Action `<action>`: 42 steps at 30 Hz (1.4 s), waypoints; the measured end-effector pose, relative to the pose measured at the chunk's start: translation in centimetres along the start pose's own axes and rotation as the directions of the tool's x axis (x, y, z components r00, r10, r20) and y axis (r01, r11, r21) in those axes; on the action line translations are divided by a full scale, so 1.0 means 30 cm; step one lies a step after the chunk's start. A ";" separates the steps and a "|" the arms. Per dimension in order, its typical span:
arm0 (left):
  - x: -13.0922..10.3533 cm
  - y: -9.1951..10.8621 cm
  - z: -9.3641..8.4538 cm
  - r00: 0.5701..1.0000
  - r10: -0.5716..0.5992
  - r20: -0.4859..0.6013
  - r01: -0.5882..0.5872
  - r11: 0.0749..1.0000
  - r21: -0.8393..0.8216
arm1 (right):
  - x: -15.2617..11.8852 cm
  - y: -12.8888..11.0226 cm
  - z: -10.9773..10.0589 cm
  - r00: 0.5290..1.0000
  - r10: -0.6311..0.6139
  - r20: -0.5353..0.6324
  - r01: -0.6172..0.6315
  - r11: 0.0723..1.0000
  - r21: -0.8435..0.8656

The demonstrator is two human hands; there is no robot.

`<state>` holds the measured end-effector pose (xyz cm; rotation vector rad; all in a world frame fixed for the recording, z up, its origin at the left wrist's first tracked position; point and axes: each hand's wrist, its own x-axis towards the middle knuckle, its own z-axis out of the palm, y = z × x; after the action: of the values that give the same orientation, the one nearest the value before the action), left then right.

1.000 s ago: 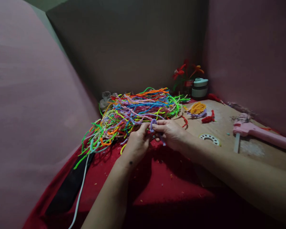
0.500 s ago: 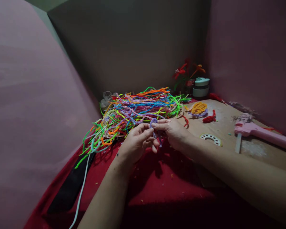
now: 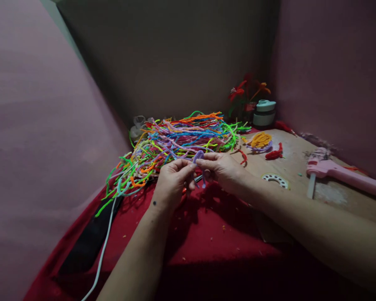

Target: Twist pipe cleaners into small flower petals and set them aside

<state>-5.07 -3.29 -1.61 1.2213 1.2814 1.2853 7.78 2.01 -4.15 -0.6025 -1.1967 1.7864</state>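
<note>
Between my fingertips is a purple pipe cleaner [image 3: 199, 156], bent into a narrow loop with its two ends hanging down. My left hand [image 3: 175, 179] pinches it from the left side, thumb and forefinger together. From the right, my right hand [image 3: 222, 169] pinches the same piece near the loop. Just behind both hands lies a large heap of pipe cleaners [image 3: 181, 138] in many colours. A bit of something orange-red [image 3: 184, 191] shows beneath my left hand, partly hidden.
A pink glue gun [image 3: 329, 168] rests on brown board [image 3: 291, 150] at right, near a ring with holes [image 3: 275, 180], coiled yellow pipe cleaners [image 3: 261, 140] and a red twisted piece [image 3: 275, 153]. A black slab [image 3: 84, 246] and white cable [image 3: 105, 246] lie at left on red cloth [image 3: 213, 246].
Both hands have shifted slightly left in the picture. The purple loop looks narrower, its ends now hang below, and my left fingers have curled in.
</note>
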 end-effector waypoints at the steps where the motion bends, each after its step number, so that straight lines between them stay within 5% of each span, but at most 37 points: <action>1: 0.002 -0.001 -0.001 0.999 0.020 -0.025 -0.021 1.000 -0.016 | 0.001 0.001 -0.002 1.000 0.019 0.022 -0.019 1.000 0.007; 5: 0.013 -0.002 -0.009 0.995 0.060 -0.073 -0.066 0.994 -0.086 | -0.006 0.003 0.002 0.989 0.133 0.064 -0.127 0.988 -0.089; 11: 0.023 0.001 -0.030 0.992 0.082 -0.094 -0.090 0.993 -0.081 | -0.031 -0.008 0.029 0.996 0.073 0.056 -0.059 0.974 -0.218; 17: 0.026 -0.007 -0.033 0.994 0.070 -0.083 -0.074 0.996 -0.046 | -0.038 -0.031 0.037 0.993 -0.108 -0.036 0.107 0.994 -0.037; 22: 0.011 0.001 0.002 0.989 0.103 -0.105 -0.095 0.992 0.081 | -0.040 -0.042 0.037 0.958 -0.264 -0.111 0.246 0.957 -0.155; 28: -0.002 0.009 0.025 0.983 0.135 -0.125 -0.114 0.980 0.162 | -0.053 -0.049 0.051 0.967 -0.226 -0.117 0.175 0.925 -0.338; 42: 0.004 -0.032 0.017 0.961 0.262 -0.090 -0.227 0.932 0.284 | -0.042 -0.037 0.032 0.973 -0.177 -0.147 0.109 0.919 -0.380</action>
<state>-4.60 -3.09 -2.58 1.5541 1.4683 1.4166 8.12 0.62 -2.86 -0.8499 -1.4241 1.3594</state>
